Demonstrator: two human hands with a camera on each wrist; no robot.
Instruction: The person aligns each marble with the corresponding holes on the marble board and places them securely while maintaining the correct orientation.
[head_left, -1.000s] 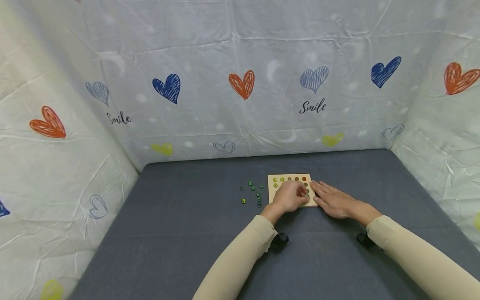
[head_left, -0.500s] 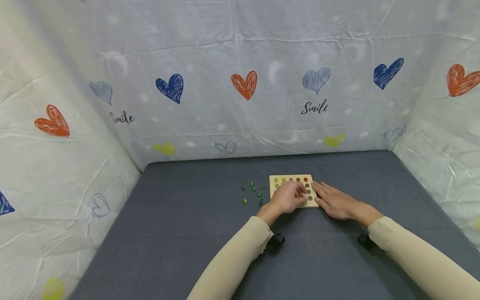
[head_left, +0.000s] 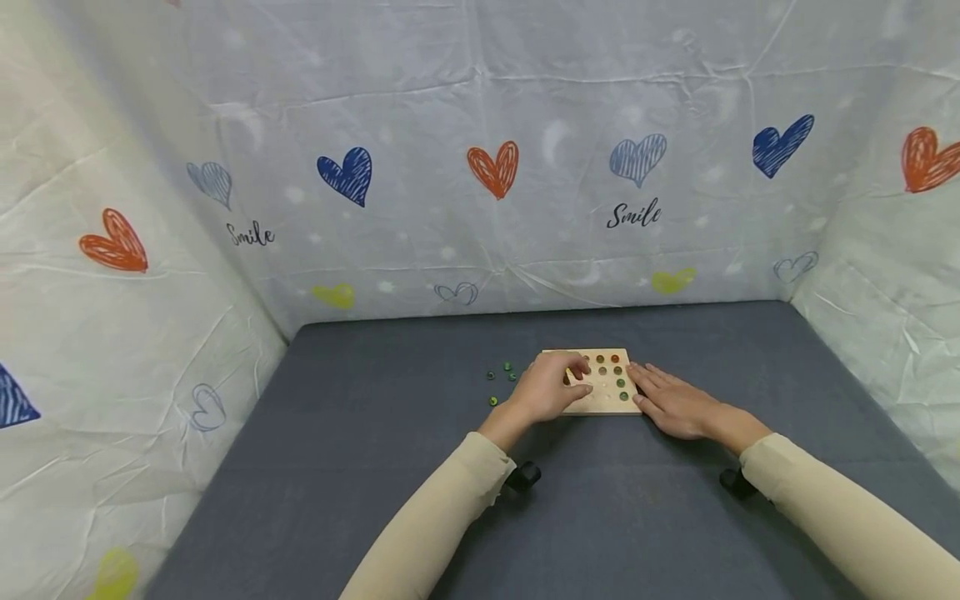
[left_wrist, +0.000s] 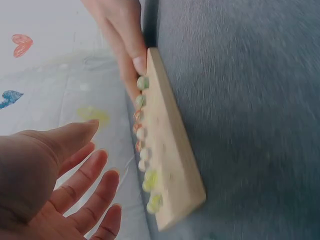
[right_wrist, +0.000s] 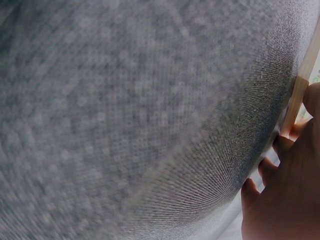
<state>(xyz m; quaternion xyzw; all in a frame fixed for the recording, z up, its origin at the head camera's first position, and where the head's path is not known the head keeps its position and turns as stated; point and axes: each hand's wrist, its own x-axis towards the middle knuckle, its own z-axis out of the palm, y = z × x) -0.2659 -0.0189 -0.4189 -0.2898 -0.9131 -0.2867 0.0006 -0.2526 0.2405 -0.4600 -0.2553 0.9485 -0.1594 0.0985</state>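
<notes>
A pale wooden board [head_left: 603, 404] lies on the dark table, with glass marbles [head_left: 620, 383] seated along its back and right sides. My left hand [head_left: 546, 387] is above the board's left part and hides some of it. In the left wrist view the left hand [left_wrist: 75, 185] shows thumb and fingers apart with nothing between them, beside the board's row of marbles [left_wrist: 142, 125]. My right hand [head_left: 675, 404] lies with extended fingers against the board's right edge. The right wrist view shows the right hand [right_wrist: 290, 185] touching the board [right_wrist: 297, 97].
Loose green marbles [head_left: 507, 367] and a yellowish marble [head_left: 493, 401] lie on the table left of the board; my left hand hides others. A white cloth [head_left: 420, 242] printed with hearts stands behind the table [head_left: 360, 433] and along its sides.
My left hand has moved left from over the board's middle toward the loose marbles, its fingers opening. A marble shows uncovered at the board's lower right. The right hand stays at the edge.
</notes>
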